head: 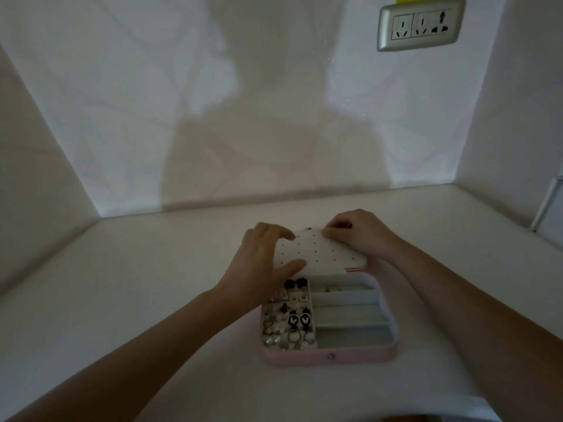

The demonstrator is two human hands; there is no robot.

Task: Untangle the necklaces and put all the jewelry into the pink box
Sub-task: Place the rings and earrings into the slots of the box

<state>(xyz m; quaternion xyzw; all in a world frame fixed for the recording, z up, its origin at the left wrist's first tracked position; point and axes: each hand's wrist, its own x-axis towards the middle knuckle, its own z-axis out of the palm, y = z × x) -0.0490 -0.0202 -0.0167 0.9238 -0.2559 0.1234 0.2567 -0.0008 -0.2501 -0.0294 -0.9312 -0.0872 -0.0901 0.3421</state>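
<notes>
While we leaned over the pale desk (122,284), the pink box (329,357) sat open on it just in front of us, its snap-button wall nearest our body. A wall socket (422,24) hung far behind the box and off to its right.

At the far edge of the box rose the white perforated panel (320,254) of its lid, tilted back towards the wall. Our left hand (259,269) gripped the panel's left edge, thumb laid across its face and the other fingers wrapped over the top. Our right hand (359,236) was at the panel's far right corner, fingers (335,229) curled and pinching there; whether a chain lay under those fingertips we could not tell.

Inside the box, the left compartment was packed with earrings (289,321), black, pearly and metallic. The right-hand trays (350,315) looked nearly bare, save a few small pale pieces (332,288) in the farthest one.

No necklace showed anywhere around the box, so we judged the sorting of small pieces largely done and the step in hand to be work at the lid panel, perhaps fixing or freeing something on it. Next would call for a steady left hold while the right worked finely at that corner, without tipping the box.
</notes>
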